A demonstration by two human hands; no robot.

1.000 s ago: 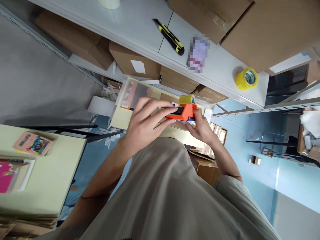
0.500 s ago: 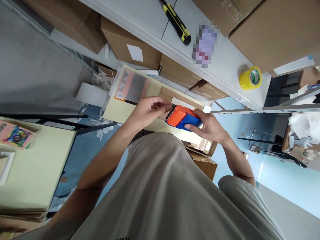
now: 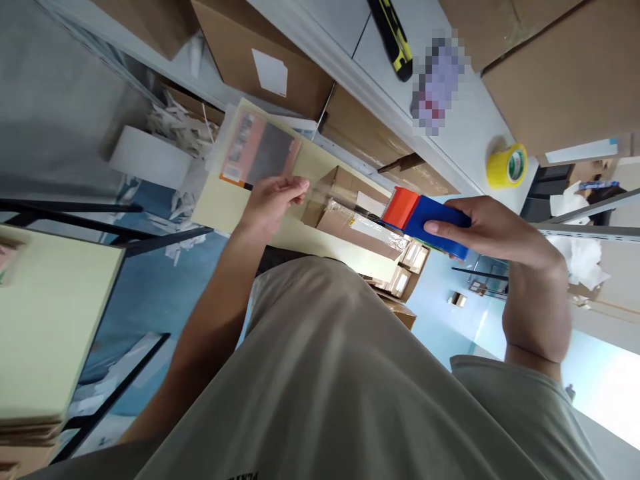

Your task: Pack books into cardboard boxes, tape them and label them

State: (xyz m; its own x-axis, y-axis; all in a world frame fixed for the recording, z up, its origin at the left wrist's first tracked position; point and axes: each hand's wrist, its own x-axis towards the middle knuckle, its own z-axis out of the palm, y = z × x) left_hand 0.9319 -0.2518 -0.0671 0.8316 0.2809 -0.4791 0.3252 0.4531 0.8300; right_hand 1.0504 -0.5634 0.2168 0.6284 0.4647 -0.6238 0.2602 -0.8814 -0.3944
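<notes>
The tape dispenser (image 3: pixel 419 215) has a smooth, deep-blue body and a bright orange-red end, which points toward the other hand; a sliver of yellowish green peeks out along its lower edge. It is up in the air, tilted, out by the right end of the pale-yellow table (image 3: pixel 213 207). The right hand (image 3: pixel 493 227) is clamped around the blue part, thumb laid along the near face. Well apart from it, the left hand (image 3: pixel 273 203) has its fingertips pinched together; I can't tell from here whether anything thin is caught in them. Between the two hands a cardboard box (image 3: pixel 340 223) with a white label lies on the table. Beyond, a grey-white shelf (image 3: pixel 465 143) carries a black-and-yellow cutter (image 3: pixel 393 40) and a yellow tape roll (image 3: pixel 507 167).
</notes>
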